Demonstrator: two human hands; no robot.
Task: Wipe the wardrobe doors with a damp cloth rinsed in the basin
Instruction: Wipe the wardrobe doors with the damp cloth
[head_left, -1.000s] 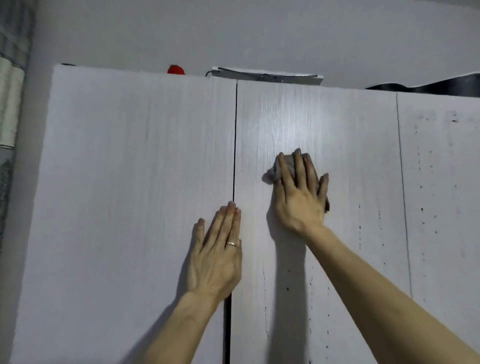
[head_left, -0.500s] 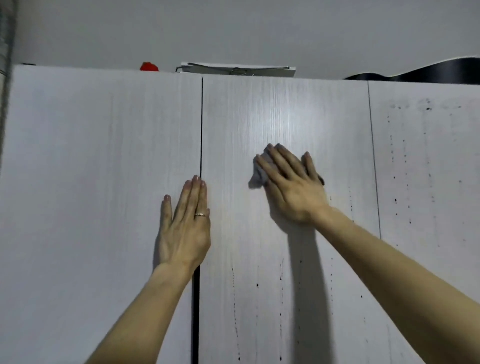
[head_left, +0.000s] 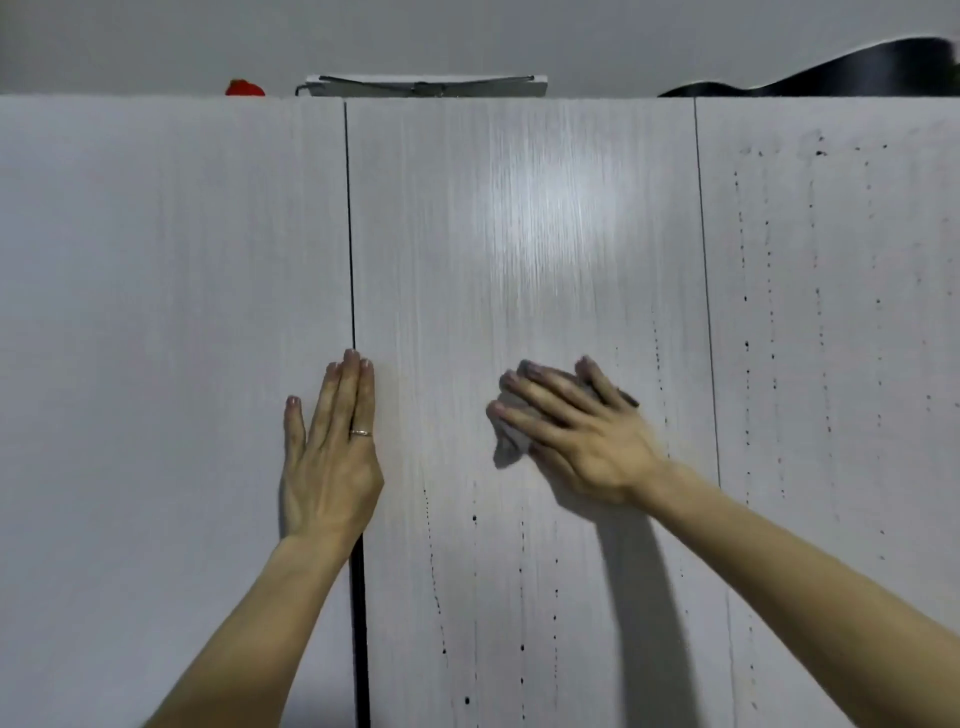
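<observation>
- Left hand (head_left: 332, 457): flat, fingers together and straight, palm against the wardrobe across the gap (head_left: 349, 223) between left door (head_left: 171, 312) and middle door (head_left: 519, 234). Holds nothing. Ring (head_left: 361, 432) on one finger.
- Right hand (head_left: 576, 431): spread flat on the middle door, fingers angled up and left, pressing the cloth (head_left: 511, 436) to the panel. Slightly blurred.
- Cloth: grey, mostly hidden under the right fingers; a crumpled edge shows at the left side of the hand, touching the door.
- Middle door: bright glare patch high up; upper part free of spots, dark specks in vertical trails below and right of the right hand.
- Right door (head_left: 831, 338): many dark specks in vertical lines, top to bottom.
- Wardrobe top: red object (head_left: 244, 88) at left, flat pale item (head_left: 426, 85) at centre, dark shape (head_left: 831, 73) at right; cannot tell what these are.
- Basin: not in view.
</observation>
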